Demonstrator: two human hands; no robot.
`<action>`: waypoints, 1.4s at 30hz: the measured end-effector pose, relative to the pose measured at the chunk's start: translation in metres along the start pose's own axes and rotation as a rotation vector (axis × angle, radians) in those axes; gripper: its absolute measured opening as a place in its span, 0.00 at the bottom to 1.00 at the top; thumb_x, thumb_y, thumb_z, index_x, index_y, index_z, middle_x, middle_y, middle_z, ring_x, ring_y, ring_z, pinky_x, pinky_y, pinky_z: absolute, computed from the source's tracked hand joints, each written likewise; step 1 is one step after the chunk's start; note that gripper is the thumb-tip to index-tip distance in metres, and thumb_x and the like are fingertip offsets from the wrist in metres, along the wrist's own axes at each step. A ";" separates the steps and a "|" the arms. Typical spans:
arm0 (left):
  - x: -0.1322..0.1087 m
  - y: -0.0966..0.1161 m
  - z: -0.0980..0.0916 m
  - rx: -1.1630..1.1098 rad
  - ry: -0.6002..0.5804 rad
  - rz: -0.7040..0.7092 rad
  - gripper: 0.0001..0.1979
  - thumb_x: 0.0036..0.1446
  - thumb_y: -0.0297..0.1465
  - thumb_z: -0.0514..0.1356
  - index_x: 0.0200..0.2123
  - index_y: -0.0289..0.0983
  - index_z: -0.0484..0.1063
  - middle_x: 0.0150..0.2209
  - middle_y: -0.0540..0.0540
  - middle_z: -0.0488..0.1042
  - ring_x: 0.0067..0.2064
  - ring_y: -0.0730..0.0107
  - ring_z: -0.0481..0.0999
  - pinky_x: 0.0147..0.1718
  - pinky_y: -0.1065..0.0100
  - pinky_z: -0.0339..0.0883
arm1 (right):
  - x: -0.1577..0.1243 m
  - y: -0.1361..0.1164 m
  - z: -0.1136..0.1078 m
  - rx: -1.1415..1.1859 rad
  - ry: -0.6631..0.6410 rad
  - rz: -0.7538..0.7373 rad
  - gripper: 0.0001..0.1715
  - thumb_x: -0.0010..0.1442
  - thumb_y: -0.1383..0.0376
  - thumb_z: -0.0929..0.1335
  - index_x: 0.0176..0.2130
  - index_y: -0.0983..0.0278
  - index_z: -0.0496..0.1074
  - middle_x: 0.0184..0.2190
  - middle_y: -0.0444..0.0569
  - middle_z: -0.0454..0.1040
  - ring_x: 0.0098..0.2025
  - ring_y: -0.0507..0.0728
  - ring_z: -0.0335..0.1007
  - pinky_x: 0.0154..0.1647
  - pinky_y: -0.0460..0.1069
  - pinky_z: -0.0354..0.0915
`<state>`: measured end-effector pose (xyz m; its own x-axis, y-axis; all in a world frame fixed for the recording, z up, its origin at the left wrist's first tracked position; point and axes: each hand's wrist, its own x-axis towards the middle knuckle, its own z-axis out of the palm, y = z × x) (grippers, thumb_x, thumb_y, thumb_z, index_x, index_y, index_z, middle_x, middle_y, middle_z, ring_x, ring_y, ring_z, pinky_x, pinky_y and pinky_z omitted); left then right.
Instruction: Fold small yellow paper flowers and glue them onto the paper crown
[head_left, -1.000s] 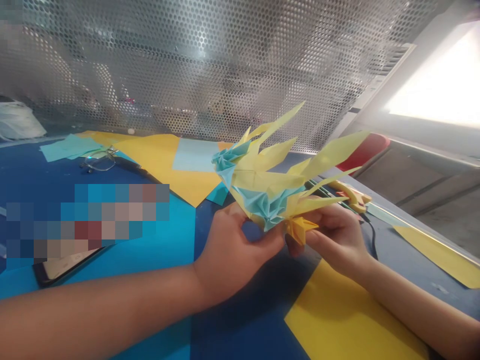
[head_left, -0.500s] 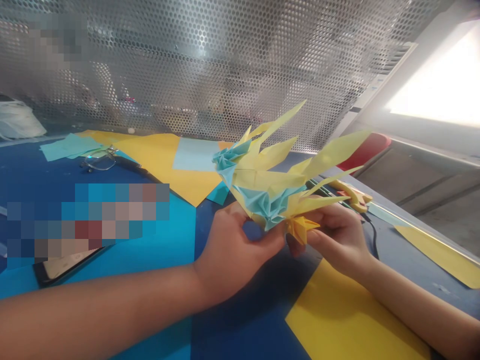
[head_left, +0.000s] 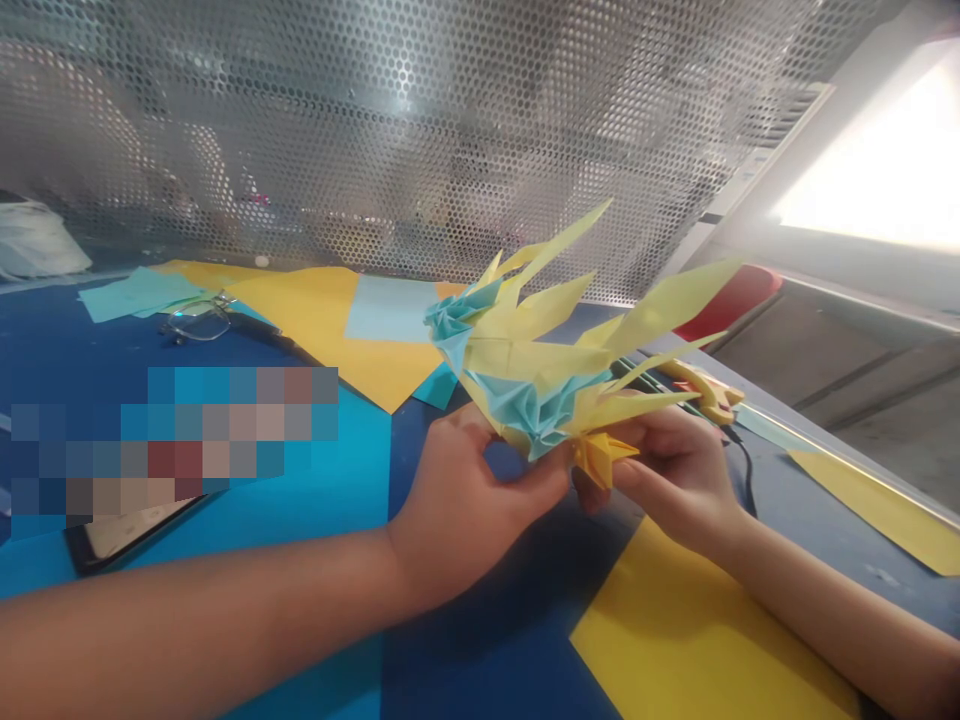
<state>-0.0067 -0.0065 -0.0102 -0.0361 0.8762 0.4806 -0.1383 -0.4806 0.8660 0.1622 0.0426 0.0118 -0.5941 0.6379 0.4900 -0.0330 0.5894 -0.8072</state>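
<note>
A folded paper model (head_left: 536, 355) in pale yellow and light blue is held up over the dark blue table. Long pointed yellow strips fan out from it to the upper right, and pleated blue pieces sit along its near and left sides. My left hand (head_left: 469, 500) grips its lower left part, thumb stretched along the bottom edge. At the lower right, my right hand (head_left: 679, 470) pinches around a small orange-yellow folded paper piece (head_left: 602, 458) against the model. Fingertips of both hands are partly hidden behind the paper.
Yellow paper (head_left: 697, 630) lies below my right forearm, bright blue paper (head_left: 330, 500) to the left. A phone (head_left: 135, 530) rests on the blue paper. Farther back are glasses (head_left: 199, 320) and an orange-yellow sheet (head_left: 337, 340). Yellow-handled pliers (head_left: 716, 395) lie right. A perforated metal panel (head_left: 375, 130) stands behind.
</note>
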 end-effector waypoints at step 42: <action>-0.001 0.000 0.000 0.021 0.008 -0.027 0.06 0.53 0.26 0.64 0.36 0.39 0.78 0.37 0.49 0.81 0.44 0.63 0.79 0.54 0.64 0.69 | -0.001 -0.001 -0.002 0.016 0.014 0.008 0.09 0.57 0.58 0.72 0.34 0.61 0.77 0.18 0.43 0.75 0.16 0.51 0.72 0.16 0.42 0.72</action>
<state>-0.0068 -0.0072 -0.0106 -0.0408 0.8890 0.4562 -0.1182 -0.4576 0.8812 0.1641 0.0425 0.0131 -0.5829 0.6495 0.4882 -0.0414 0.5763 -0.8162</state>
